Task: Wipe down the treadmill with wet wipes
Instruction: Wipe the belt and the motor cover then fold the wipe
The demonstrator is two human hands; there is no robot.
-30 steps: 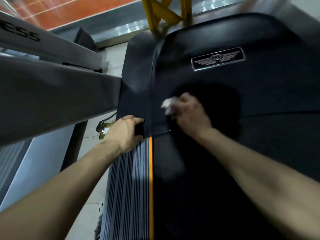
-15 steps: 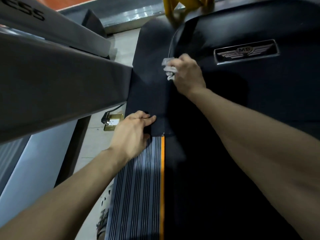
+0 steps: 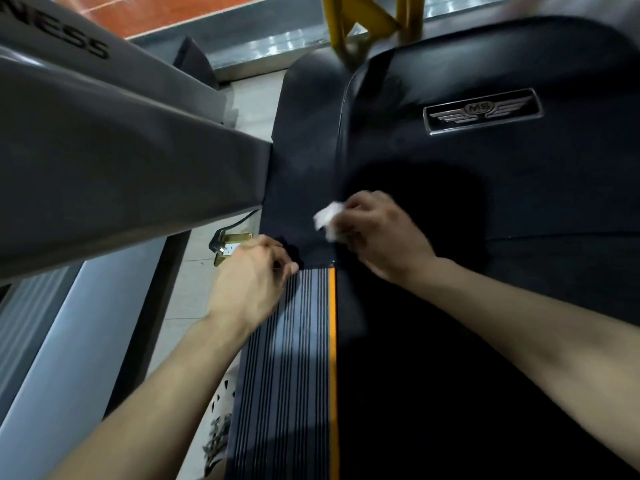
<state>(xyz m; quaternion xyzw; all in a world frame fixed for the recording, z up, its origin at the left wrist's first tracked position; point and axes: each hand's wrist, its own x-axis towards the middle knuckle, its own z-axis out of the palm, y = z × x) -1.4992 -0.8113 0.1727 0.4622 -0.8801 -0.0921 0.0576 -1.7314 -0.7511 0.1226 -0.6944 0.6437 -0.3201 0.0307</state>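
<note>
The treadmill's black motor cover [image 3: 450,174] fills the upper right, with a winged metal badge [image 3: 483,110] on it. My right hand [image 3: 377,233] grips a crumpled white wet wipe [image 3: 328,218] and presses it on the cover's lower left part, near the belt's front end. My left hand [image 3: 254,275] rests at the top of the ribbed grey side rail [image 3: 284,368], its fingers curled over the rail's front corner. An orange stripe [image 3: 332,358] separates the rail from the dark running belt [image 3: 433,393].
A grey upright of the treadmill frame [image 3: 114,161] slants across the left. Below it lie a brass floor socket with a plug [image 3: 225,247] and pale floor tiles [image 3: 187,292]. A yellow metal stand [image 3: 367,19] rises behind the cover.
My right hand with the wipe has swept back down the cover from its far left edge toward the belt. My left hand has stayed at the rail's front corner.
</note>
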